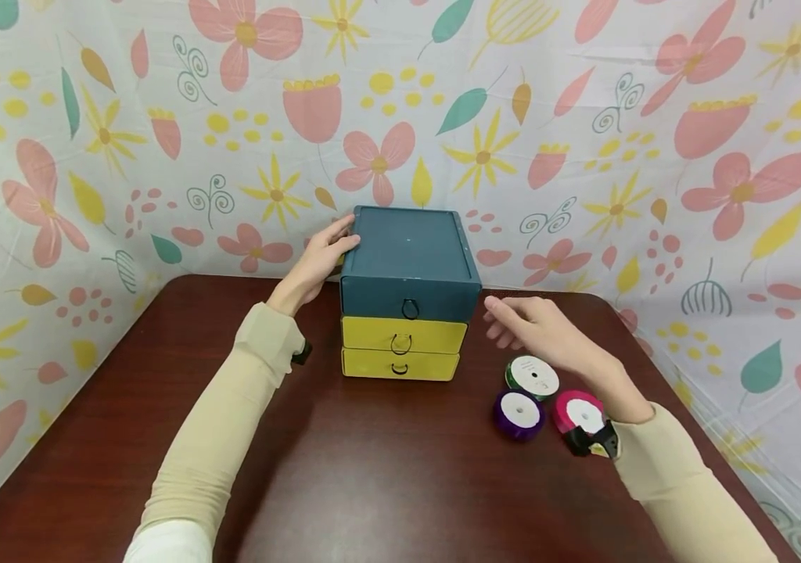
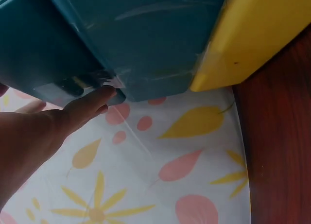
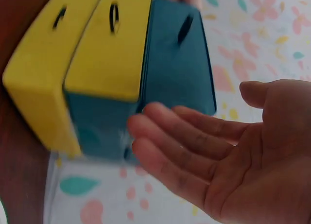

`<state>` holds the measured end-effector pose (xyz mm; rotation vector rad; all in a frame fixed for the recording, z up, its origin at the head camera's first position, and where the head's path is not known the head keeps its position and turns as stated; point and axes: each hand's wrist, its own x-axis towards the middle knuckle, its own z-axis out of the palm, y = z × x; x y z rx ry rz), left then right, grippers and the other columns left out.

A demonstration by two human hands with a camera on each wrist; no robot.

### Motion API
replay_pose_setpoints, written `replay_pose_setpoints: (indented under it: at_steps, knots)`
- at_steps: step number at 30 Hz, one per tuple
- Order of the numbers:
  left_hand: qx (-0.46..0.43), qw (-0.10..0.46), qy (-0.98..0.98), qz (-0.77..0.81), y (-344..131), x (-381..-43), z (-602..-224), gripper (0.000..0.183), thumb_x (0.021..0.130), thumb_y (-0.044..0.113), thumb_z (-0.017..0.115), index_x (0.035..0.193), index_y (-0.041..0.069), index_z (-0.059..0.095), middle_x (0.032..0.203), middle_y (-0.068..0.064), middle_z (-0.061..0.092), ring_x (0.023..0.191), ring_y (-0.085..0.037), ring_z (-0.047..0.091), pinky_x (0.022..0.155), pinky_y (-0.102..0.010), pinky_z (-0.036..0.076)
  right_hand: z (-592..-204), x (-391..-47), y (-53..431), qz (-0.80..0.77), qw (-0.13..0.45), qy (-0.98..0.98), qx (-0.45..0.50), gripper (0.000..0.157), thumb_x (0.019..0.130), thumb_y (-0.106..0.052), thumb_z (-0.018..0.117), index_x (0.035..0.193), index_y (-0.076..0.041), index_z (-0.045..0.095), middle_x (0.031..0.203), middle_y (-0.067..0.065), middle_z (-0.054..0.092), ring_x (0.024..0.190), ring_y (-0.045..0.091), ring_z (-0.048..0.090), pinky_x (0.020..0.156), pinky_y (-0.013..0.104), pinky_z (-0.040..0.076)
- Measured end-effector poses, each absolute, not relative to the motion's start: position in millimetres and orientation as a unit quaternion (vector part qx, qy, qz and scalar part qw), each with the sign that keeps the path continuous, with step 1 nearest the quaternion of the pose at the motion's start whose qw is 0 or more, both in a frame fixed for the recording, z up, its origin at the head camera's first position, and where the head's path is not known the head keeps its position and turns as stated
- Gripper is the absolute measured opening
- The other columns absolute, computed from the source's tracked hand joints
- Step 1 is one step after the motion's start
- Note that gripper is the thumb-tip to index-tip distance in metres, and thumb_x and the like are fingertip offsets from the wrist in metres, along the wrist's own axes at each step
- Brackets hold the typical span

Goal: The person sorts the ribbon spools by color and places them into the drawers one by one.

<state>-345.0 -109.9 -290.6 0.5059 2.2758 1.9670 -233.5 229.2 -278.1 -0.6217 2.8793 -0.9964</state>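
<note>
A small drawer unit point(image 1: 411, 242) stands at the back of the table, with a dark teal top drawer point(image 1: 379, 299) and two yellow drawers point(image 1: 365, 334) under it, each with a black ring pull. At its upper left side my left hand point(image 1: 317, 258) rests with fingers extended along the teal wall. The left wrist view shows those fingers against the side of the teal casing point(image 2: 146, 44). My right hand point(image 1: 537, 324) hovers just off the unit's right side, holding nothing. In the right wrist view its palm point(image 3: 243, 165) faces the camera, fingers spread toward the unit.
Below my right hand lie three ribbon spools: a green one point(image 1: 533, 376), a purple one point(image 1: 519, 414) and a pink one point(image 1: 579, 412), partly covered by the wrist strap. A flowered cloth point(image 1: 400, 102) hangs right behind the dark wooden table point(image 1: 386, 477).
</note>
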Motion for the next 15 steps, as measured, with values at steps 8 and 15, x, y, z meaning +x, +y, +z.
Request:
replay_pose_setpoints:
  at_steps: [8, 15]
  knots:
    - [0.156, 0.056, 0.754, 0.636, -104.6, -327.5, -274.2, 0.056, 0.104, 0.023, 0.041, 0.156, 0.020, 0.021, 0.164, -0.004, 0.011, 0.150, -0.024, 0.018, 0.117, -0.046, 0.028, -292.2, -228.9, 188.8, -0.491, 0.151, 0.827, -0.228, 0.045, 0.103, -0.037, 0.044, 0.116, 0.003, 0.062, 0.093, 0.018, 0.072, 0.076, 0.027, 0.069, 0.070, 0.040, 0.059]
    - [0.157, 0.054, 0.753, 0.637, -105.5, -331.3, -280.3, 0.056, 0.104, 0.024, 0.040, 0.156, 0.021, 0.021, 0.164, -0.003, 0.011, 0.147, -0.027, 0.025, 0.115, -0.046, 0.031, -306.5, -238.9, 148.8, -0.628, 0.239, 0.722, -0.163, 0.061, 0.101, -0.045, 0.044, 0.130, 0.009, 0.050, 0.084, 0.002, 0.073, 0.071, 0.014, 0.064, 0.065, 0.028, 0.055]
